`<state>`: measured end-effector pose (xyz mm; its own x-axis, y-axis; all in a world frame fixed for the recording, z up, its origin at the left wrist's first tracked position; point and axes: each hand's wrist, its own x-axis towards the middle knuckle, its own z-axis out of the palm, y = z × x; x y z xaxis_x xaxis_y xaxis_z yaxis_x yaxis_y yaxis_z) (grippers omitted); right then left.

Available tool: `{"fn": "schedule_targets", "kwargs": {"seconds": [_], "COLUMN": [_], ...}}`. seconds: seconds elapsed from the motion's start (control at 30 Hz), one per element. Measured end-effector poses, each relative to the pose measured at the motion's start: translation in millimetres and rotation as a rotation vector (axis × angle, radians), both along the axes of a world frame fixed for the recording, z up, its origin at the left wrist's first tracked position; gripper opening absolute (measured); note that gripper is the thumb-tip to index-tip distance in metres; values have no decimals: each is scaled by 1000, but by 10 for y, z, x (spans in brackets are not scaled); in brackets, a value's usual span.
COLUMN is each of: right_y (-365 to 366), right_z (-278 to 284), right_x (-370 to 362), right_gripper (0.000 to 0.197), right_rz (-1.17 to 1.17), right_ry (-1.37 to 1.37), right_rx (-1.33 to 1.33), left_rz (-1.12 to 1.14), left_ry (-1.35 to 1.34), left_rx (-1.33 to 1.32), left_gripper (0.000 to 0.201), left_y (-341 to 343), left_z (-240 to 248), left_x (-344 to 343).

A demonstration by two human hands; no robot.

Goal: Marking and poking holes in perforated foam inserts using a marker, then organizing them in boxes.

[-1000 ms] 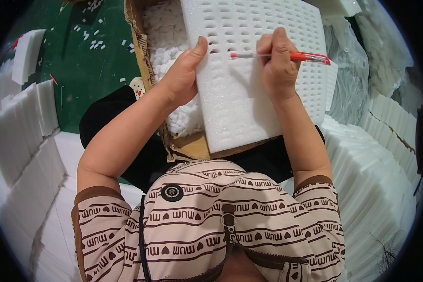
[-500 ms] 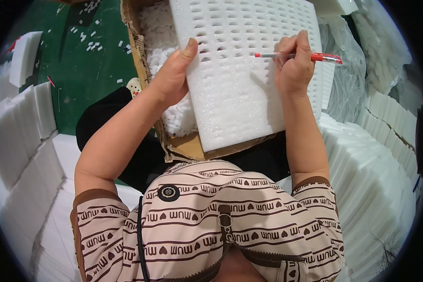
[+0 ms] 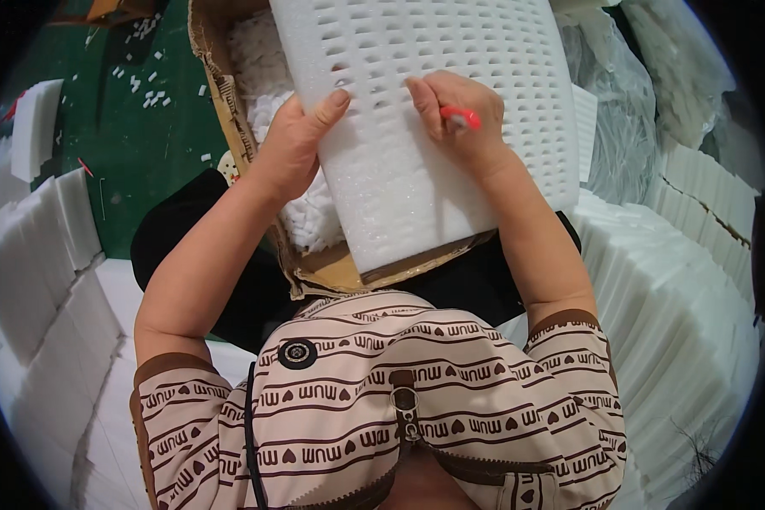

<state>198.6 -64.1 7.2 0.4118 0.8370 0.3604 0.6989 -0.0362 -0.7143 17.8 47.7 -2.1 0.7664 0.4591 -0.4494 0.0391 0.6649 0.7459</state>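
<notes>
I judge the white slotted foam panel over the brown cardboard box light, dentable, best edge-held; my left hand grips its left edge, my right hand a slim red pen.

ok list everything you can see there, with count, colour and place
slotted foam sheet: 1, white, over the box
red pen: 1, red, in the right grip
cardboard box: 1, brown, under the sheet
small foam pieces: too many to count, white, in the box and scattered on the floor
foam slabs: many, white, stacked left and right
plastic film: count unclear, clear, upper right
floor: 1, green, left
thin object: 1, red, on the floor
patterned top: 1, cream and brown, on the person
left grip: 1, bare, holding the sheet's left edge
right grip: 1, bare, above the sheet
</notes>
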Motion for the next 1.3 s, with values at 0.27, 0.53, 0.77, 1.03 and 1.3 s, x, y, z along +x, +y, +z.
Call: {"fn": "schedule_targets", "kwargs": {"seconds": [0.27, 0.53, 0.77, 1.03, 1.3], "right_y": [-31, 13, 85, 69, 152], "right_z": [-53, 144, 14, 163, 107], "right_x": [33, -75, -181, -377, -360], "right_gripper": [35, 32, 20, 22, 30], "right_rz": [112, -3, 179, 197, 290], "right_ry": [321, 620, 327, 678, 342], "right_rx": [288, 138, 219, 89, 106], "left_rz": [45, 77, 53, 9, -15], "left_ry": [15, 1, -40, -2, 50], "left_rx": [-49, -43, -21, -27, -9], "left_gripper": [44, 41, 40, 44, 47], "left_y": [-15, 18, -38, 1, 12], "left_z": [47, 8, 64, 25, 17], "left_x": [37, 17, 68, 18, 16]}}
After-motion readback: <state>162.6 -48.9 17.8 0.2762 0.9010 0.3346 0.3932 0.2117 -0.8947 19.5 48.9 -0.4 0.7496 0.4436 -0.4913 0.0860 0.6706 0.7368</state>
